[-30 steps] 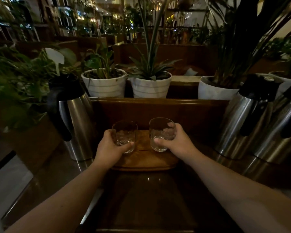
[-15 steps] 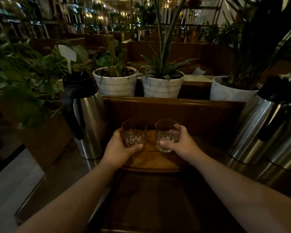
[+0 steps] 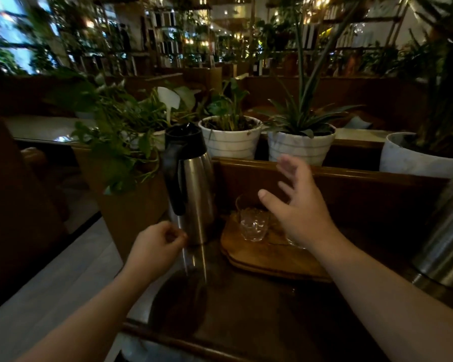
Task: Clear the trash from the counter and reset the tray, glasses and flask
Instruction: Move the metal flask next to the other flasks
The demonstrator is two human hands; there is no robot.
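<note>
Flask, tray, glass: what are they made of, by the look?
Flask: likely brushed stainless steel, grey sheen with streaked reflections; handle matte black, probably plastic. Tray: wood, warm brown with faint grain, smooth satin finish. Glass: clear glass, possibly acrylic; see-through with a faceted pattern.

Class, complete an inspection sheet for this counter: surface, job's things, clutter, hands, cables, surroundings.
Surface: dark glossy counter, reflecting the flask.
Job's things: steel flask upright, left of the wooden tray; one glass upright on the tray; a second glass mostly hidden behind the right hand.
Clutter: nothing seen.
Hands: left hand fingers curled, near the flask's base, nothing visible in it; right hand open, fingers spread above the glasses.
Cables: nothing seen.
Surroundings: another steel flask at right; potted plants behind a wooden ledge; dim room.
</note>
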